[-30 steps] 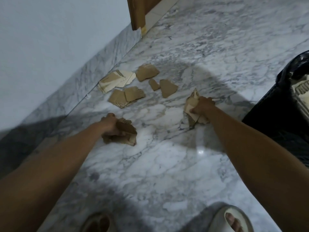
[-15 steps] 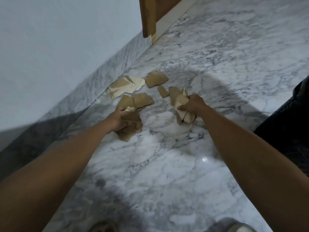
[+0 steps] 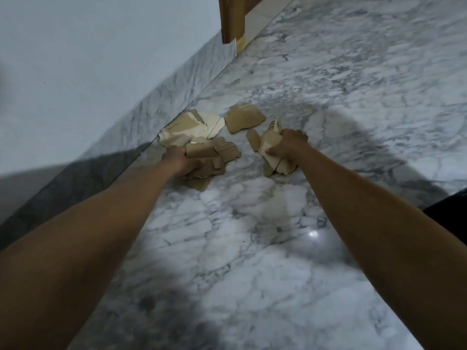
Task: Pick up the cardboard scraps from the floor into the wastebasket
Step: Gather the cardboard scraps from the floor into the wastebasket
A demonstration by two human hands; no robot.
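Observation:
Brown cardboard scraps lie on the marble floor near the wall. My left hand (image 3: 180, 161) grips a bundle of scraps (image 3: 209, 157) low over the floor. My right hand (image 3: 288, 147) grips a second bunch of scraps (image 3: 271, 145), pale sides showing. Beyond my hands a pale torn piece (image 3: 187, 130) lies against the skirting, and a brown piece (image 3: 243, 120) lies flat to its right. A small brown scrap (image 3: 252, 141) sits just left of my right hand's bunch. Only a dark corner of the wastebasket (image 3: 452, 210) shows at the right edge.
A white wall with a grey marble skirting (image 3: 141, 125) runs along the left. A wooden door frame (image 3: 231, 17) stands at the top. Open marble floor (image 3: 252, 248) lies between my arms and toward me.
Both hands have moved forward to the scraps by the wall, each still holding its bundle. The view shifted left, so the wastebasket slid almost out of sight, as did my sandalled feet.

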